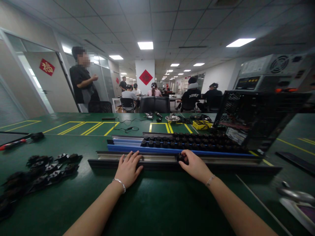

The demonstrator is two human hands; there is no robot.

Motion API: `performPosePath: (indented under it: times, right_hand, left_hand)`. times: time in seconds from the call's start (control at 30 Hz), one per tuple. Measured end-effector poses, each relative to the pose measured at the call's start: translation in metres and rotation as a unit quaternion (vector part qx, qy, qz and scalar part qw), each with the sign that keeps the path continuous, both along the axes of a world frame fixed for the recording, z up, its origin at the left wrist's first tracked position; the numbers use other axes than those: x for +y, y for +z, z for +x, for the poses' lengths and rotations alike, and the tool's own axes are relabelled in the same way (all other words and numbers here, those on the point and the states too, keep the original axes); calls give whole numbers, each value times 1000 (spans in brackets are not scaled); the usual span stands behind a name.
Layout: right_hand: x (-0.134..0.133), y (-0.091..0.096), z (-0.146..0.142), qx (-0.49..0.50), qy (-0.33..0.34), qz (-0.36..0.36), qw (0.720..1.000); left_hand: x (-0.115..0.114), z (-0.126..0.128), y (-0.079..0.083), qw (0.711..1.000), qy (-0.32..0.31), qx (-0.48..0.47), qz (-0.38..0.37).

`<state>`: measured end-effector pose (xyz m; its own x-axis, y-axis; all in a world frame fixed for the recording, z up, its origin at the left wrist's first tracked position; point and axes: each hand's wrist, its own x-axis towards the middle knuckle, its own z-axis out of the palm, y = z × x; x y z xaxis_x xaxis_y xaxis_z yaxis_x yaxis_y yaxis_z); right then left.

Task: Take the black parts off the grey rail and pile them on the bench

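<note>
A long black rail (157, 158) with a silvery channel lies across the green table in front of me. My left hand (129, 168) rests on its left part, fingers spread and holding nothing. Around a small black module (180, 158), seated at or in the channel, the fingers of my right hand (195, 165) are closed. How firmly the module sits there, I cannot tell. Just behind lies a blue rail (126, 146), with a row of similar black modules (172, 143) along it. Loose black modules (40, 173) are heaped to the left.
An opened computer case (258, 114) stands at the right behind the rails. A red-handled screwdriver (13, 144) lies far left. At the back are a metal bowl (172, 118), a yellow box (202, 125) and cables. One person (83, 78) stands beyond the table; others sit farther off.
</note>
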<state>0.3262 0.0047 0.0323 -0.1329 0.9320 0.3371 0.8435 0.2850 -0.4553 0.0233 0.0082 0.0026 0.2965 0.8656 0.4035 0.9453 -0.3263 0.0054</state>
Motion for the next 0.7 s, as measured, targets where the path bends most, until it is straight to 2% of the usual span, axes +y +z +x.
performPosePath:
  times: [0.7]
  right_hand:
    - [-7,2,-15,52,36,-45,997]
  left_hand:
    - [0,-1,0,1000,-6,-5,-1]
